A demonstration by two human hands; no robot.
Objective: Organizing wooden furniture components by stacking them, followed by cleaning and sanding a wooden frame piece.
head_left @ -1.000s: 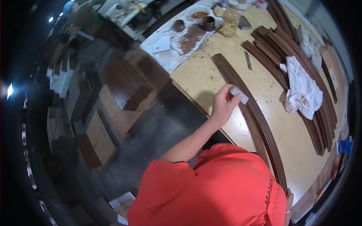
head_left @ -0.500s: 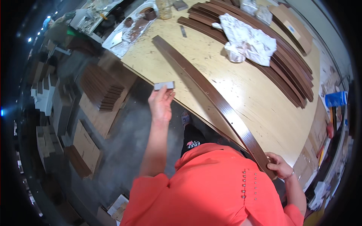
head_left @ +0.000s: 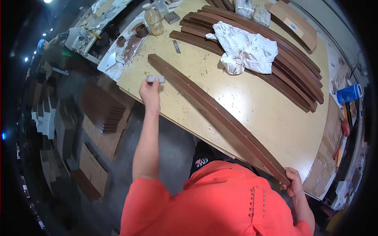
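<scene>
My left hand (head_left: 150, 94) pinches a small grey block (head_left: 155, 79), perhaps a sanding pad, just over the table's left edge and beside the far end of a long brown strip. That brown strip (head_left: 220, 112), slightly curved and apparently wooden, slants across the table from upper left to lower right. At its near end, my right hand (head_left: 292, 181) is closed around it, with some fingers hidden beneath. Close to the front edge of the table (head_left: 291, 129), this near end lies against my red shirt.
Several similar brown strips (head_left: 293, 82) are stacked at the back right under a stained white cloth (head_left: 248, 45). A messy white tray (head_left: 122, 49) and a glass jar (head_left: 153, 21) stand at the back left. More brown pieces (head_left: 100, 104) are piled lower down on the left.
My left hand has moved forward and left with the grey block. The strip has rolled slightly, its face no longer shiny, and my right hand's grip has shifted around its end.
</scene>
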